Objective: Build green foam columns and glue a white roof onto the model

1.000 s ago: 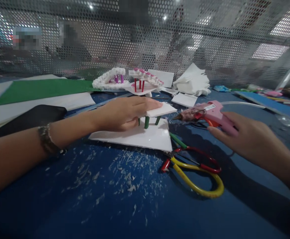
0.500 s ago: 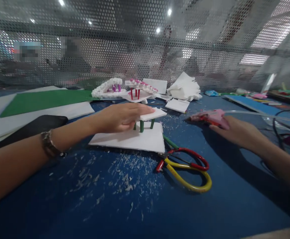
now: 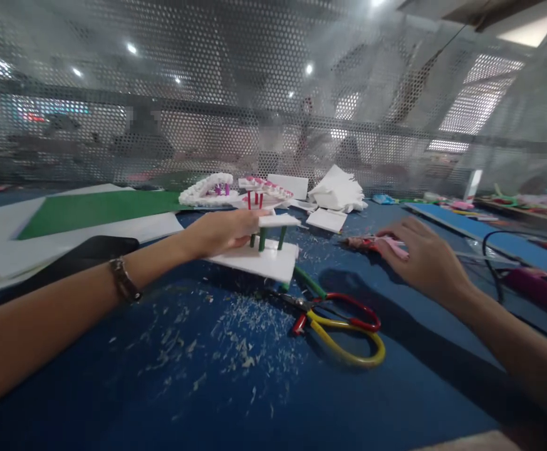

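Observation:
My left hand point(image 3: 221, 232) reaches forward and pinches a small white foam top piece point(image 3: 280, 220), fingers lying on it and thumb under its edge. The piece stands on short green posts point(image 3: 262, 238) over a white foam base point(image 3: 259, 258) on the blue table. My right hand point(image 3: 423, 260) lies over the handle of a pink glue gun point(image 3: 371, 243), fingers loosely curled round it. The gun rests on the table with its nozzle pointing left.
Red-and-yellow scissors point(image 3: 343, 326) and a green stick point(image 3: 308, 283) lie just in front of the base, with foam shavings point(image 3: 226, 332) nearer me. Green sheet point(image 3: 94, 210) and white sheets at left. Two foam models point(image 3: 207, 190), cut foam pieces point(image 3: 336, 191) and a mesh screen behind. Cables point(image 3: 512, 263) at right.
My right hand has lowered the glue gun from above the table onto it and stays over the handle. My left hand keeps hold of the foam piece. The view has tilted upward.

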`<state>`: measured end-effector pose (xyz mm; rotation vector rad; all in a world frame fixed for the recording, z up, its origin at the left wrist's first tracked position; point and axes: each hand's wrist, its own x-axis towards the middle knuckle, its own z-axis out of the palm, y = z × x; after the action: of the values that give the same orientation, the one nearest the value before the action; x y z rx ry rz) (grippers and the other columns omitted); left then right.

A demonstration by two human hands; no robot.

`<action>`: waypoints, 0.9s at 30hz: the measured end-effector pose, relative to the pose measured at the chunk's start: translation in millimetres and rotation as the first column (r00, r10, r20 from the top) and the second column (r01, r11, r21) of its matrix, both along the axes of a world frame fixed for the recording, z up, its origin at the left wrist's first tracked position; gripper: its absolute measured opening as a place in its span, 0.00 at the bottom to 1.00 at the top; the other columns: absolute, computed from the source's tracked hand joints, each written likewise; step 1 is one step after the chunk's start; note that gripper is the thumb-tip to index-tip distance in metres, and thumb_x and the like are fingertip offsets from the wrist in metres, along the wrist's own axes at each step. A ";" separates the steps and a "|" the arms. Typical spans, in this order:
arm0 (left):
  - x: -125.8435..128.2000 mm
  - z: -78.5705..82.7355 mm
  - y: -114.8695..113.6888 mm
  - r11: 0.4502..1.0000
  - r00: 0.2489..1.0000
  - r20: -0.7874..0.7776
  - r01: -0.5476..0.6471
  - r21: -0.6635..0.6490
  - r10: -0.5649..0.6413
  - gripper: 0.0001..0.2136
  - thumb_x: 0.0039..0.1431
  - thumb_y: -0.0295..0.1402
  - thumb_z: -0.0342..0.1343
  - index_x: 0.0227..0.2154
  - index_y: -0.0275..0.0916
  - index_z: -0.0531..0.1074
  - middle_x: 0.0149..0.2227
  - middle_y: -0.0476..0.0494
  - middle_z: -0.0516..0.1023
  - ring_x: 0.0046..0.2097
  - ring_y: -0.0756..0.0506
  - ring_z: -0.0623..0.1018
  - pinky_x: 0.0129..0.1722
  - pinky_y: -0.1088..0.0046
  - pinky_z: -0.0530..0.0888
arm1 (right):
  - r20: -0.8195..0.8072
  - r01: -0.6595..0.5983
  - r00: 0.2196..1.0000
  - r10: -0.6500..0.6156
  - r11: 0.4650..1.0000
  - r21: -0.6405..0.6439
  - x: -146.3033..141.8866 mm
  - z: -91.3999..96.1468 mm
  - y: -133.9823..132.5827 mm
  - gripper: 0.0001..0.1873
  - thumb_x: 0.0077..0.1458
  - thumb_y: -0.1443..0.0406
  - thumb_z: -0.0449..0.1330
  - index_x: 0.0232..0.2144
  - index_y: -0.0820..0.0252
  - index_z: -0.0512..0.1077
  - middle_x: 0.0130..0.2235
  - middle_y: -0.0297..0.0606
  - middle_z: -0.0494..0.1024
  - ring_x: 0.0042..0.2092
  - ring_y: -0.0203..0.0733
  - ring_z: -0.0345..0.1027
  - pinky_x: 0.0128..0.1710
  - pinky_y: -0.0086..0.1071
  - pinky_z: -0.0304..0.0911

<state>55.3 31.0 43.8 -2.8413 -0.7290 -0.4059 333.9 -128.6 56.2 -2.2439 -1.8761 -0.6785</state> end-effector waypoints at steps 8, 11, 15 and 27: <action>-8.7 -4.1 6.1 0.929 0.947 0.104 -0.319 0.187 0.305 0.21 0.57 0.32 0.47 0.55 0.36 0.56 0.49 0.37 0.69 0.45 0.40 0.72 0.32 0.72 0.69 | -0.323 -0.462 0.874 0.362 0.823 -0.329 -56.0 -11.4 20.1 0.12 0.53 0.60 0.49 0.28 0.60 0.69 0.26 0.36 0.73 0.26 0.36 0.62 0.26 0.29 0.54; -7.8 -8.3 7.5 0.917 0.933 -0.043 -0.341 0.206 0.357 0.21 0.58 0.29 0.46 0.55 0.34 0.55 0.49 0.34 0.68 0.45 0.39 0.72 0.30 0.72 0.69 | -0.391 -0.464 0.862 0.322 0.812 -0.354 -64.0 -12.9 26.4 0.11 0.52 0.61 0.51 0.26 0.61 0.69 0.20 0.32 0.69 0.22 0.33 0.58 0.24 0.28 0.50; -9.9 -2.7 11.5 0.935 0.936 -0.119 -0.310 0.171 0.332 0.23 0.56 0.28 0.48 0.55 0.35 0.54 0.52 0.35 0.65 0.48 0.40 0.69 0.32 0.74 0.69 | -0.411 -0.479 0.852 0.324 0.800 -0.363 -61.8 -12.9 27.0 0.11 0.49 0.60 0.54 0.25 0.62 0.69 0.19 0.31 0.67 0.22 0.31 0.56 0.23 0.27 0.49; 6.5 38.5 -57.4 0.897 0.974 0.224 0.132 -0.422 -0.037 0.19 0.56 0.41 0.47 0.47 0.36 0.66 0.45 0.44 0.72 0.41 0.48 0.72 0.38 0.75 0.67 | -0.917 -0.564 0.303 0.261 0.824 0.048 -76.9 -4.6 13.9 0.08 0.46 0.60 0.56 0.26 0.59 0.64 0.23 0.29 0.69 0.25 0.32 0.66 0.25 0.26 0.60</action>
<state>61.8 -26.4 82.4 -3.2971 -0.8252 -0.6390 257.0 -114.7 51.6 -1.4587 -1.7832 0.8428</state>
